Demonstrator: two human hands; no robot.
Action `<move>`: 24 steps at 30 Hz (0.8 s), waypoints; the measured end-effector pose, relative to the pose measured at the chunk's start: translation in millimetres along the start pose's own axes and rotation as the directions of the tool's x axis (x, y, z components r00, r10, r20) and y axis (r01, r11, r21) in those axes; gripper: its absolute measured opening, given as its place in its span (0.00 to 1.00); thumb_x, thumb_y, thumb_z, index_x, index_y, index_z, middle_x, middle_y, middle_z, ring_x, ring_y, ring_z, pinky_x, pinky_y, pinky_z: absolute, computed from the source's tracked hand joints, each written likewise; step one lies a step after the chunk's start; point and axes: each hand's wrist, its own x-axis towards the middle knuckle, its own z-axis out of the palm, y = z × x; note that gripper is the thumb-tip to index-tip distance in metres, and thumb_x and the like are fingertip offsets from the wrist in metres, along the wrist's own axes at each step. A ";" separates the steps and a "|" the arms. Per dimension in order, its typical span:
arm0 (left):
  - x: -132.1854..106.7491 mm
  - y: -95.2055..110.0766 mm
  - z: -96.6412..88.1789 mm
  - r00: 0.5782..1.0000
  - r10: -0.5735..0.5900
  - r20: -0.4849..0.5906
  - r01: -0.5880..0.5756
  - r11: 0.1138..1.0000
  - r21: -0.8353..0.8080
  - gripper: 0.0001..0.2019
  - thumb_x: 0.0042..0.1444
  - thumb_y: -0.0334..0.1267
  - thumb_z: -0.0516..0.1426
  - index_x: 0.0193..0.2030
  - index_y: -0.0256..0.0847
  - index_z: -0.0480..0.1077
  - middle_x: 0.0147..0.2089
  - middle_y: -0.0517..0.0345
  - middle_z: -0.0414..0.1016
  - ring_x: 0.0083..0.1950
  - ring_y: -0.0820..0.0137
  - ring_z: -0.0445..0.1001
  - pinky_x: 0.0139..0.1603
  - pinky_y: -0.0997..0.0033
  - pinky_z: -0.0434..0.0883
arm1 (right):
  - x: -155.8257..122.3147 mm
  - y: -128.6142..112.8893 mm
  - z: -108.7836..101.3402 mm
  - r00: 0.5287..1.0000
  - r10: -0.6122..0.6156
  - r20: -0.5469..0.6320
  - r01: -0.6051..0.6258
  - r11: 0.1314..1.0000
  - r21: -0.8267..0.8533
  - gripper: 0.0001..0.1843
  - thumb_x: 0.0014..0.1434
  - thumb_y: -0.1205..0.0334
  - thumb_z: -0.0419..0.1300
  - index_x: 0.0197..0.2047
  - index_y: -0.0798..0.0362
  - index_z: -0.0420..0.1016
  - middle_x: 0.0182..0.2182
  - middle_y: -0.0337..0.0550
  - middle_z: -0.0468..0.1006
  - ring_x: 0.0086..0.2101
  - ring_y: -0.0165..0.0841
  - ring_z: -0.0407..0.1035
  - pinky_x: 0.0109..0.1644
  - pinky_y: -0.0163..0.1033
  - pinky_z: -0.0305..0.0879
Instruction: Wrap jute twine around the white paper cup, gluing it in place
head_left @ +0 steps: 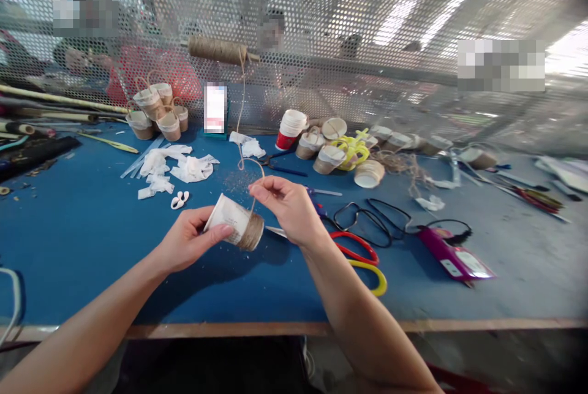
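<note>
My left hand (195,236) grips a white paper cup (229,217) that lies tilted on its side above the table. Around the cup's narrow end, twine (252,233) is wound in close rows. My right hand (287,205) pinches the strand between thumb and fingers, just above the cup. From there the strand loops back and runs up to a twine spool (217,49) on a rod at the mesh. Partly behind my right wrist lie scissors with red and yellow handles (377,277); their blade tip points toward the cup.
Twine-wrapped cups with handles (169,124) are stacked at the back left. More cups (328,158) and a red-and-white cup stack (290,129) stand at the back right. White scraps (193,167), pliers (287,169), a black cord (367,222) and a purple pouch (452,254) lie about. A perforated metal screen (321,81) closes the back.
</note>
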 end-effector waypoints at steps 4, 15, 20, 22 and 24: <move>-2.5 -1.1 -1.8 0.999 0.040 0.006 -0.040 0.999 0.015 0.07 0.49 0.36 0.57 0.31 0.35 0.73 0.24 0.59 0.71 0.23 0.76 0.63 0.24 0.78 0.63 | -1.6 0.6 0.8 0.999 0.032 0.022 -0.032 0.999 -0.004 0.11 0.49 0.55 0.60 0.26 0.55 0.70 0.25 0.39 0.72 0.28 0.28 0.64 0.36 0.37 0.60; -3.3 -1.2 -1.9 0.990 0.134 0.032 -0.135 0.990 0.028 0.05 0.50 0.33 0.57 0.28 0.35 0.71 0.22 0.62 0.66 0.22 0.77 0.59 0.22 0.79 0.59 | -4.5 4.8 4.2 0.985 0.142 0.095 -0.146 0.989 0.035 0.12 0.48 0.54 0.61 0.27 0.55 0.71 0.24 0.37 0.70 0.27 0.27 0.62 0.33 0.36 0.57; -3.8 -1.9 -4.2 0.988 0.152 0.038 -0.154 0.986 0.058 0.06 0.51 0.35 0.56 0.26 0.35 0.70 0.21 0.63 0.63 0.22 0.77 0.57 0.21 0.79 0.58 | -5.1 5.4 5.8 0.971 0.194 0.138 -0.206 0.976 0.072 0.13 0.48 0.53 0.61 0.26 0.56 0.70 0.24 0.37 0.70 0.27 0.27 0.62 0.34 0.36 0.57; -4.3 -2.2 -4.9 0.987 0.154 0.045 -0.156 0.986 0.064 0.07 0.51 0.35 0.56 0.26 0.35 0.69 0.20 0.63 0.62 0.22 0.77 0.56 0.21 0.79 0.57 | -5.1 5.0 6.5 0.965 0.217 0.149 -0.231 0.970 0.082 0.13 0.47 0.53 0.61 0.26 0.56 0.70 0.24 0.37 0.70 0.27 0.27 0.62 0.34 0.37 0.57; -4.7 -2.5 -5.1 0.988 0.151 0.046 -0.153 0.987 0.058 0.06 0.52 0.34 0.56 0.26 0.36 0.69 0.21 0.63 0.63 0.22 0.77 0.56 0.21 0.79 0.58 | -4.6 4.7 7.0 0.962 0.229 0.151 -0.243 0.966 0.083 0.14 0.47 0.53 0.61 0.26 0.56 0.70 0.24 0.37 0.69 0.27 0.27 0.61 0.34 0.37 0.56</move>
